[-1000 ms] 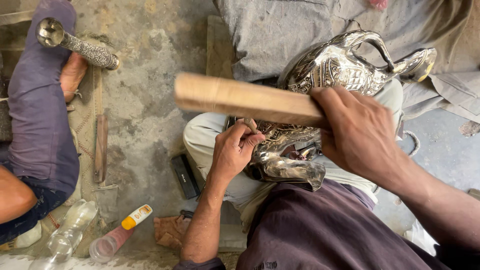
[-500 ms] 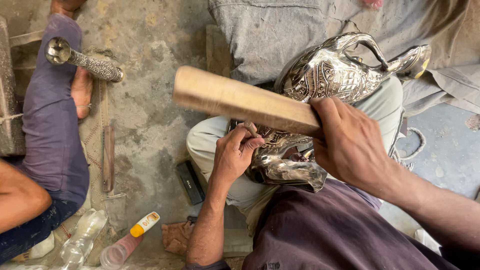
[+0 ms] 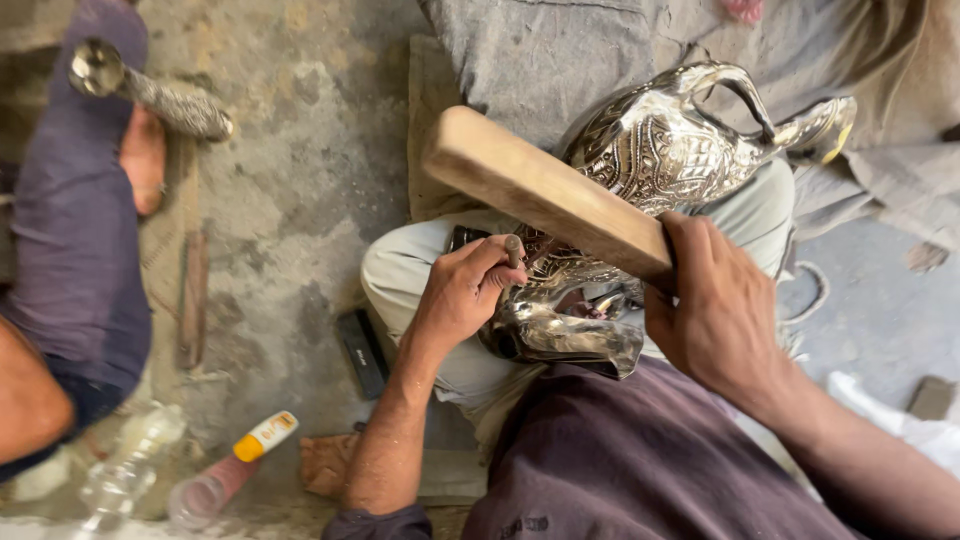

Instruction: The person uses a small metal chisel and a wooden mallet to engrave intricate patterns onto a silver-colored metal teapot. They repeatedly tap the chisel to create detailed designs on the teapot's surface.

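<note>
A shiny embossed metal jug [image 3: 660,160] with a handle and spout lies across my lap. My left hand [image 3: 465,290] is closed around a small metal punch [image 3: 514,248] whose tip is set against the jug's lower body. My right hand [image 3: 715,305] grips one end of a flat wooden mallet [image 3: 545,190], which is raised above the punch and slopes up to the left. The jug's base [image 3: 560,335] sits between my two hands.
Another person sits at the left in dark trousers [image 3: 70,240], with a bare foot [image 3: 142,160]. An ornate metal piece [image 3: 150,95] lies by it. A wooden stick [image 3: 192,300], a dark block [image 3: 362,352], a clear bottle [image 3: 120,470] and an orange-capped tube [image 3: 235,465] lie on the concrete floor.
The wooden mallet has shifted right and now slopes more steeply over the punch. My left hand has stayed on the punch. The view has shifted a little.
</note>
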